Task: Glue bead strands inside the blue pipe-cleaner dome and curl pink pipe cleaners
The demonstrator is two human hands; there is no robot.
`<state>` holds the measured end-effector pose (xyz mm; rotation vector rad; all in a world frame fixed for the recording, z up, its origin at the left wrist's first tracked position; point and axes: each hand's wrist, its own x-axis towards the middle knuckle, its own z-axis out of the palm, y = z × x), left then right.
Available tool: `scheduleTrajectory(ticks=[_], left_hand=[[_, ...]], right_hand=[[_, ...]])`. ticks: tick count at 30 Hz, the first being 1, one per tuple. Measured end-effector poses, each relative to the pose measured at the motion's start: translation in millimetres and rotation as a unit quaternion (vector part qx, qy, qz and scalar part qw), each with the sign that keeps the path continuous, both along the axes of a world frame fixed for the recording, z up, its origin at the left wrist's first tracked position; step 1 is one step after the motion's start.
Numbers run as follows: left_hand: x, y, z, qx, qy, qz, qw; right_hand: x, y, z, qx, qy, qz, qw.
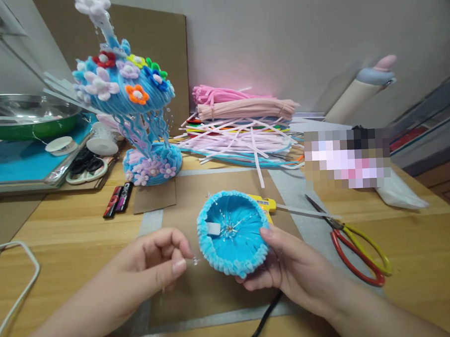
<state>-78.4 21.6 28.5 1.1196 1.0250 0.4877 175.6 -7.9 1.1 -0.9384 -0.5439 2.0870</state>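
My right hand [285,263] grips the rim of a blue pipe-cleaner dome [246,232], its hollow side turned toward me. Inside the dome, clear beaded strands [229,229] spread from the middle, and a small white tab [213,228] sits at the left rim. To the left of the dome, my left hand [164,258] is closed in a pinch. A few tiny clear beads [195,260] show at its fingertips, apart from the rim; the thread they hang on is hard to see. Behind the dome, a yellow glue gun [266,204] is partly hidden.
A flowered blue pipe-cleaner jellyfish figure [132,88] stands at the back left. Pliers-like scissors [347,237] lie right, near a glue stick [305,210]. Bundled pipe cleaners [242,133] are stacked at the wall. Black-handled scissors [85,167] and a thread spool [101,138] lie left.
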Motion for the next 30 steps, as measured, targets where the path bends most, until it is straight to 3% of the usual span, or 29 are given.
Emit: scheduleTrajectory(ticks=[4,8,15,21,25,30], left_hand=[[-4,6,4.0,0.109,0.120,0.001,0.987],[-3,9,2.5,0.197,0.238,-0.028,0.951],[-9,9,6.8,0.235,0.277,-0.018,0.932],[-14,12,2.4,0.279,0.353,-0.023,0.893],[-10,10,-4.9,0.379,0.373,0.033,0.846],[-4,1,-7.1,0.403,0.337,-0.001,0.851]], right_hand=[[-6,-4,0.7,-0.013,-0.014,0.040,0.999],[-13,-8,-4.2,-0.024,-0.023,0.078,0.996],[-14,-9,-11.3,-0.034,-0.021,0.102,0.994],[-15,-7,-13.3,-0.021,-0.036,0.119,0.992],[-10,-7,-6.1,0.008,-0.126,0.146,0.981],[14,-10,13.9,0.132,-0.323,0.157,0.924]])
